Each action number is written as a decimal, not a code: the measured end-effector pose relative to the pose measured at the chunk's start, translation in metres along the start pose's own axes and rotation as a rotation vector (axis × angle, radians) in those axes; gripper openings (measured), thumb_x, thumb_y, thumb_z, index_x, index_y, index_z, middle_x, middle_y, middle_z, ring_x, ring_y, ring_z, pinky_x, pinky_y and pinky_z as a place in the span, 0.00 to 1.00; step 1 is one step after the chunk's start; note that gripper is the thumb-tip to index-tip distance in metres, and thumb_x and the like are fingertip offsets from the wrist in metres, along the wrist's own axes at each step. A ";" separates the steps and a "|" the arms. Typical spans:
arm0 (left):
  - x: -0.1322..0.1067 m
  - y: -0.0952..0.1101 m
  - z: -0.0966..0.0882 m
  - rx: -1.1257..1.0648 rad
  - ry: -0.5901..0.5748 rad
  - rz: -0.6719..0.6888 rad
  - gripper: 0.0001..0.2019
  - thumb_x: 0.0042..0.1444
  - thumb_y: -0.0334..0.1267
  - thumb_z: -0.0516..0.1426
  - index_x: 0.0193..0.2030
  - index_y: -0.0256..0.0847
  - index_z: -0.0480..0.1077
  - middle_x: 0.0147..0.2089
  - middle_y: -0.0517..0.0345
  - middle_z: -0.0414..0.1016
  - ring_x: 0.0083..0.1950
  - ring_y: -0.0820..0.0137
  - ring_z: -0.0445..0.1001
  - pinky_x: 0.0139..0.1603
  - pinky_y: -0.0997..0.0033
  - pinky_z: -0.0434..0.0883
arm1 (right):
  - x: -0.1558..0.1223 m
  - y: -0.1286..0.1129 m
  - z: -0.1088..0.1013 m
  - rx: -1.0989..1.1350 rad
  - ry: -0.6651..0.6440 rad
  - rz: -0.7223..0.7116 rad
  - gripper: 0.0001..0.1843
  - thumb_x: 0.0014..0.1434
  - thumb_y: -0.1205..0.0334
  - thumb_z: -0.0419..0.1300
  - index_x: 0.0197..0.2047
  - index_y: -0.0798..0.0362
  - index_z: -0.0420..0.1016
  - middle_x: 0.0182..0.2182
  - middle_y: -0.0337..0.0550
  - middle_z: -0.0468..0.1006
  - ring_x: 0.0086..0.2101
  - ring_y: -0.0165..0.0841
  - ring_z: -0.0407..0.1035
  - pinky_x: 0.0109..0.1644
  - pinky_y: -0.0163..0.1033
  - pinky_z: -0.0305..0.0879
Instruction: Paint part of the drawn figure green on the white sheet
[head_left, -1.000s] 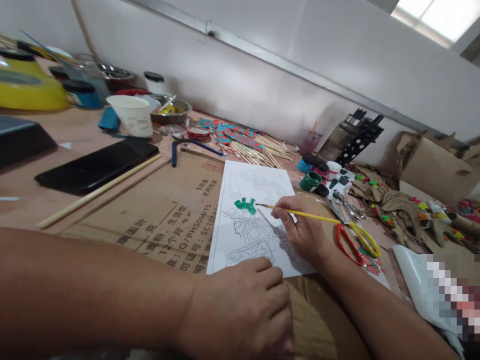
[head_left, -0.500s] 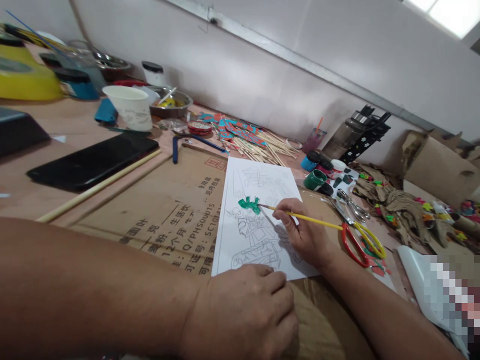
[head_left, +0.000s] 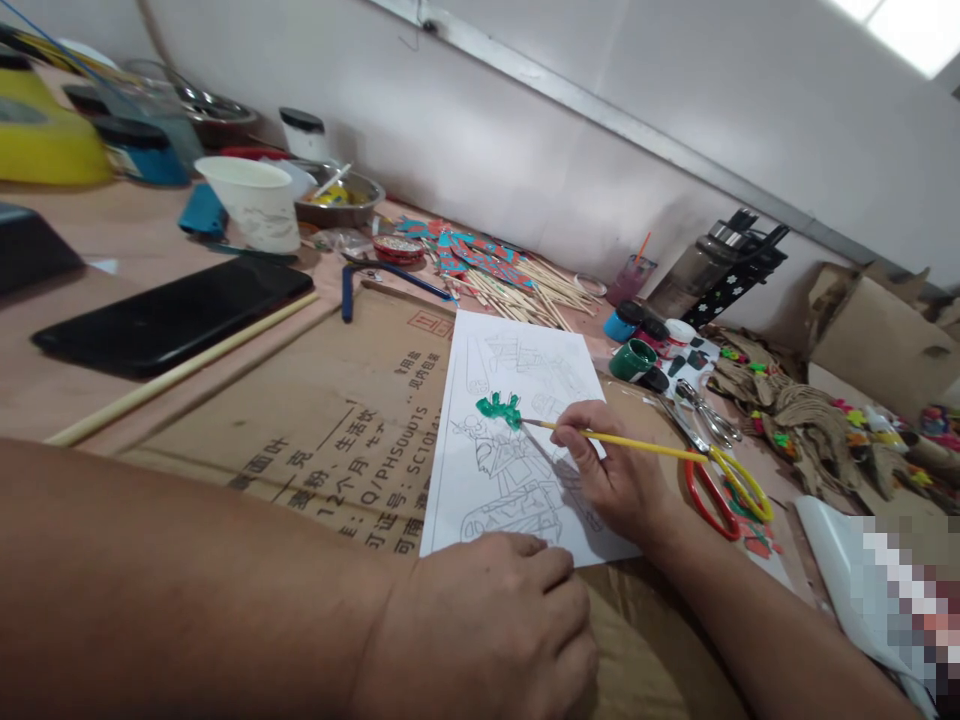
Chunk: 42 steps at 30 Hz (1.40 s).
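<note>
- Wall (head_left: 487, 170): fills the upper part of the frame, white, crossed by a slanting metal rail (head_left: 600, 115).
- Table (head_left: 142, 240): spreads from the left edge of the frame to the right, pinkish, crowded with craft things.
- Cardboard (head_left: 225, 420): lies flat across the middle and lower middle of the frame, printed with black Chinese writing.
- Sheet of paper (head_left: 499, 470): lies on the cardboard near the centre, white, marked with fine line drawing.
- Left hand (head_left: 480, 620): rests at bottom centre over the lower edge of the sheet of paper, palm down, fingers loosely curled; cannot tell of any grip beneath the palm.
- Phone (head_left: 180, 315): lies at the left, black, with a thin wooden stick (head_left: 195, 360) along its near side.
- Right hand (head_left: 607, 470): sits right of centre over the sheet of paper, thumb and fingers pinched narrowly around a paintbrush (head_left: 645, 445).
- Pile of thin sticks (head_left: 540, 300): lies above the sheet of paper, with red and blue pieces at its upper left end.
- Paper cup (head_left: 251, 205): stands at upper left, white, near a metal bowl (head_left: 360, 212).
- Bottle (head_left: 690, 275): stands at upper right, dark.
- Scissors (head_left: 686, 425): lie right of the right hand, handles red and yellow.
- Jar of green paint (head_left: 632, 360): stands open beyond the right hand.
- Paintbrush: points left, yellow-handled, tip at the right edge of the green patch (head_left: 499, 408); cannot tell of actual contact.
- Green patch: lies on the drawing, left of the tip.
</note>
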<state>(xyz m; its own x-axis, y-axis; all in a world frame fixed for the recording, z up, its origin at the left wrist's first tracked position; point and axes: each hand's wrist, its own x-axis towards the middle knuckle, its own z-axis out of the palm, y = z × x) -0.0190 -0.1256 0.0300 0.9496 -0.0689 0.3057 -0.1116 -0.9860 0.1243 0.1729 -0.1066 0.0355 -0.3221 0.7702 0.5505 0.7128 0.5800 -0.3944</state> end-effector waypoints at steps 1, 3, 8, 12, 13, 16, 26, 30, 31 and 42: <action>0.000 0.000 0.000 -0.006 -0.002 0.003 0.05 0.58 0.37 0.60 0.39 0.38 0.71 0.36 0.51 0.75 0.35 0.63 0.71 0.36 0.63 0.75 | 0.001 0.000 0.000 0.000 0.007 0.001 0.11 0.70 0.60 0.51 0.37 0.50 0.71 0.30 0.41 0.77 0.31 0.32 0.72 0.36 0.36 0.68; 0.000 0.000 0.000 -0.011 -0.002 0.001 0.05 0.59 0.37 0.60 0.39 0.38 0.71 0.37 0.51 0.75 0.36 0.63 0.71 0.37 0.63 0.75 | 0.002 0.002 0.001 -0.003 0.015 -0.012 0.11 0.70 0.60 0.51 0.37 0.50 0.71 0.31 0.41 0.78 0.32 0.32 0.72 0.38 0.37 0.69; 0.001 0.001 -0.001 -0.002 -0.007 -0.020 0.05 0.59 0.37 0.61 0.38 0.40 0.70 0.37 0.52 0.75 0.35 0.64 0.70 0.34 0.63 0.74 | 0.001 0.007 0.006 -0.011 0.010 -0.030 0.09 0.70 0.60 0.52 0.40 0.50 0.70 0.33 0.42 0.79 0.35 0.33 0.73 0.41 0.37 0.69; 0.001 0.000 -0.001 -0.016 -0.026 -0.006 0.07 0.57 0.38 0.62 0.40 0.38 0.71 0.37 0.52 0.74 0.35 0.63 0.70 0.35 0.63 0.74 | -0.001 0.007 0.007 0.026 -0.037 0.010 0.09 0.70 0.59 0.52 0.39 0.50 0.70 0.32 0.41 0.78 0.34 0.32 0.72 0.40 0.37 0.69; 0.001 0.000 -0.001 -0.016 -0.029 -0.008 0.07 0.57 0.38 0.62 0.40 0.38 0.71 0.37 0.52 0.74 0.35 0.64 0.70 0.34 0.63 0.74 | -0.001 0.007 0.007 0.033 -0.046 0.014 0.10 0.70 0.59 0.52 0.38 0.50 0.70 0.32 0.41 0.77 0.33 0.32 0.71 0.39 0.37 0.69; 0.001 0.001 -0.002 -0.010 -0.026 -0.022 0.07 0.58 0.38 0.63 0.39 0.39 0.71 0.37 0.53 0.74 0.34 0.64 0.70 0.33 0.64 0.72 | -0.001 0.004 0.003 0.028 -0.058 0.025 0.11 0.70 0.59 0.51 0.37 0.50 0.71 0.30 0.41 0.77 0.32 0.32 0.71 0.37 0.36 0.68; -0.001 0.000 0.000 -0.004 -0.009 -0.013 0.07 0.57 0.37 0.63 0.38 0.38 0.70 0.36 0.54 0.74 0.35 0.64 0.70 0.31 0.62 0.71 | -0.001 -0.004 -0.006 0.018 -0.023 0.040 0.12 0.71 0.59 0.51 0.36 0.50 0.70 0.29 0.39 0.76 0.30 0.31 0.70 0.34 0.35 0.66; 0.000 0.001 0.001 0.002 0.013 -0.029 0.07 0.57 0.37 0.63 0.37 0.39 0.70 0.36 0.53 0.74 0.34 0.64 0.70 0.31 0.63 0.70 | 0.000 -0.005 -0.004 0.003 -0.017 0.036 0.12 0.70 0.59 0.50 0.36 0.50 0.71 0.29 0.40 0.77 0.30 0.31 0.71 0.34 0.36 0.67; 0.000 0.002 0.001 0.006 0.016 -0.031 0.07 0.57 0.37 0.63 0.37 0.39 0.70 0.36 0.53 0.74 0.34 0.64 0.69 0.30 0.63 0.70 | 0.000 -0.005 -0.004 -0.001 -0.030 0.040 0.12 0.70 0.59 0.51 0.36 0.50 0.71 0.29 0.41 0.77 0.30 0.32 0.71 0.34 0.36 0.67; -0.001 0.001 0.001 -0.003 0.026 -0.021 0.05 0.59 0.36 0.61 0.37 0.39 0.69 0.36 0.52 0.74 0.34 0.65 0.69 0.30 0.63 0.70 | -0.002 -0.008 -0.007 0.025 -0.048 0.050 0.12 0.70 0.59 0.52 0.35 0.50 0.71 0.28 0.40 0.77 0.30 0.31 0.71 0.33 0.35 0.66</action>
<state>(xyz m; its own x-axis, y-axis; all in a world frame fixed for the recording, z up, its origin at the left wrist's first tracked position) -0.0201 -0.1266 0.0286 0.9439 -0.0446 0.3272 -0.0929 -0.9867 0.1333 0.1720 -0.1147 0.0430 -0.3170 0.8097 0.4939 0.7128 0.5469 -0.4391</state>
